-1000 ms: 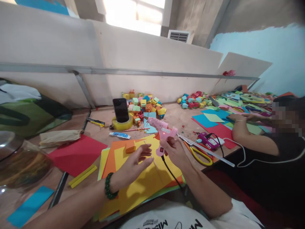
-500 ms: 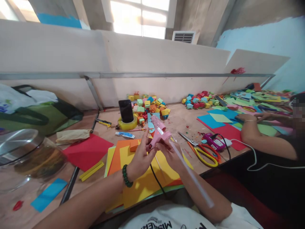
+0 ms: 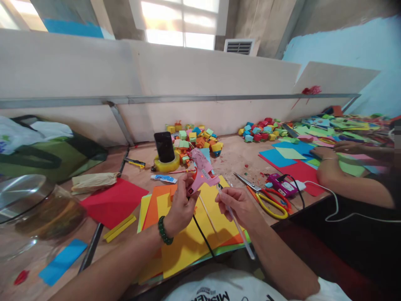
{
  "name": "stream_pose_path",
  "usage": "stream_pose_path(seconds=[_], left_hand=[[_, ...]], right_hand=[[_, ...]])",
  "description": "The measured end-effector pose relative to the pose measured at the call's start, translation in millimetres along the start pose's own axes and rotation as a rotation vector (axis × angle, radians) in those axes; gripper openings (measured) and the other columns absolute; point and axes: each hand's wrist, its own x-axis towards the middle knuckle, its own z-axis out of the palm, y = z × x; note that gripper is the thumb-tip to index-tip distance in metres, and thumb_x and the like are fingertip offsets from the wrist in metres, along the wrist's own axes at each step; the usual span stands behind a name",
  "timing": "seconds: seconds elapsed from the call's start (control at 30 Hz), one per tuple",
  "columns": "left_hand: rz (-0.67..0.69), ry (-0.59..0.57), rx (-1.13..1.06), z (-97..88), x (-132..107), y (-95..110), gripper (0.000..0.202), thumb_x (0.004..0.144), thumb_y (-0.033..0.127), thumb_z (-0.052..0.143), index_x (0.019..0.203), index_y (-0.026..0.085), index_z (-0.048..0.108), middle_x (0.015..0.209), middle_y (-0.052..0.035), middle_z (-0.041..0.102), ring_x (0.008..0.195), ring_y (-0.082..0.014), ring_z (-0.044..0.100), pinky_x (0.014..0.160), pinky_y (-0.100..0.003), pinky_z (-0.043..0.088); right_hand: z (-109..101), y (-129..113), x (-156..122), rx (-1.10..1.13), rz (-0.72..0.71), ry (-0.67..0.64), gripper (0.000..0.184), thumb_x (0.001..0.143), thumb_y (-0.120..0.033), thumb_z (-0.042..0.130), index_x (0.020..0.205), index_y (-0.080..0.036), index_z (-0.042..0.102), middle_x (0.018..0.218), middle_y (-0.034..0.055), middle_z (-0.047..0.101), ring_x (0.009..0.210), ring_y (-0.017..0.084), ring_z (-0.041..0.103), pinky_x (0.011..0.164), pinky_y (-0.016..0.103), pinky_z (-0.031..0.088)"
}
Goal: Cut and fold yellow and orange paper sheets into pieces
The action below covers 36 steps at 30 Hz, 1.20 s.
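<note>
A pink glue gun is gripped by its handle in my left hand, its nozzle pointing away from me. Pinched between the fingers of my right hand is a long clear glue stick, close behind the gun's rear end. Whether the stick's front tip is inside the gun I cannot tell. A black cord hangs from the handle over a stack of yellow paper and orange sheets. Beyond the gun lies a pile of small folded paper cubes.
Scissors and a purple device with a plug lie to the right. A phone stands in a tape roll. At left are a glass jar and red paper. A co-worker's arm rests at far right.
My right hand has moved back from the gun's body and now pinches the glue stick behind it. The stick has swung down and left. The gun has shifted slightly left.
</note>
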Motion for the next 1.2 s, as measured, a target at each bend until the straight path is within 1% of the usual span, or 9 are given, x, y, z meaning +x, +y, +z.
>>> stream_pose_path(seconds=[0.13,0.3,0.57,0.77,0.93,1.0,1.07,1.13,1.2], left_hand=[[-0.009,0.013,0.017,-0.1,-1.1,1.3,0.04,0.088,0.032,0.057,0.122,0.024,0.038,0.102,-0.0045,0.053,0.091,-0.0183,0.053,0.079,-0.032,0.043],[0.017,0.032,0.055,-2.9,-0.7,-0.2,0.045,0.09,0.032,0.053,0.132,0.026,0.036,0.091,0.0,0.051,0.071,-0.0136,0.048,0.065,-0.028,0.038],[0.048,0.027,0.18,-6.9,0.9,-3.0,0.065,0.091,0.033,0.051,0.15,0.026,0.023,0.093,-0.0002,0.052,0.073,-0.0144,0.047,0.067,-0.028,0.039],[0.082,0.062,0.239,-5.8,1.5,-10.3,0.072,0.091,0.035,0.05,0.153,0.024,0.016,0.095,-0.0013,0.056,0.073,-0.0141,0.05,0.067,-0.027,0.042],[0.109,0.152,0.219,-7.5,6.9,-7.4,0.069,0.092,0.044,0.048,0.153,0.022,0.021,0.091,-0.0023,0.059,0.071,-0.0149,0.053,0.067,-0.027,0.046],[0.115,0.218,0.208,-14.1,13.6,-4.2,0.071,0.092,0.052,0.047,0.152,0.021,0.024,0.095,-0.0051,0.062,0.077,-0.0171,0.057,0.071,-0.029,0.048],[0.12,0.259,0.201,-23.4,21.3,-2.4,0.079,0.089,0.059,0.05,0.151,0.018,0.025,0.107,-0.0094,0.063,0.09,-0.021,0.06,0.079,-0.032,0.049],[0.111,0.246,0.171,-32.1,27.0,-2.9,0.085,0.085,0.061,0.055,0.151,0.017,0.025,0.117,-0.0124,0.061,0.102,-0.0241,0.059,0.086,-0.034,0.048],[0.089,0.204,0.126,-37.2,28.9,-5.1,0.086,0.084,0.059,0.058,0.151,0.017,0.024,0.121,-0.0126,0.06,0.105,-0.0239,0.059,0.089,-0.034,0.048]], right_hand=[[5.7,3.1,-0.8,-0.067,-0.045,0.031,0.042,0.068,-0.057,0.071,0.064,-0.016,0.066,0.039,-0.0055,0.048,0.03,0.004,0.034,0.03,0.017,0.025],[8.8,5.3,-5.5,-0.182,-0.112,0.097,0.043,0.075,-0.057,0.065,0.068,-0.015,0.068,0.04,-0.0055,0.047,0.03,0.004,0.036,0.031,0.017,0.024],[7.5,-3.3,-11.4,-0.031,0.02,-0.017,0.045,0.071,-0.06,0.068,0.067,-0.015,0.066,0.038,-0.0078,0.043,0.028,0.003,0.03,0.028,0.017,0.019],[9.0,2.5,-7.4,-0.153,-0.058,0.128,0.04,0.067,-0.055,0.072,0.061,-0.016,0.065,0.037,-0.0063,0.046,0.028,0.003,0.034,0.029,0.017,0.023],[12.2,13.3,-10.8,-0.211,-0.09,0.171,0.039,0.07,-0.054,0.069,0.06,-0.016,0.067,0.038,-0.0054,0.047,0.029,0.004,0.036,0.031,0.016,0.027],[10.8,18.7,-13.3,-0.232,-0.092,0.164,0.039,0.073,-0.054,0.068,0.063,-0.016,0.068,0.039,-0.0052,0.048,0.03,0.004,0.037,0.031,0.016,0.029],[7.3,22.8,-15.5,-0.246,-0.103,0.158,0.039,0.075,-0.053,0.067,0.065,-0.016,0.069,0.04,-0.0052,0.049,0.03,0.004,0.038,0.031,0.016,0.029],[3.0,24.1,-17.1,-0.255,-0.131,0.153,0.038,0.077,-0.053,0.066,0.067,-0.016,0.069,0.041,-0.0053,0.049,0.031,0.004,0.038,0.031,0.016,0.029],[-0.8,22.6,-18.3,-0.26,-0.165,0.148,0.039,0.078,-0.053,0.066,0.068,-0.016,0.07,0.042,-0.0049,0.05,0.032,0.004,0.038,0.032,0.016,0.03]])
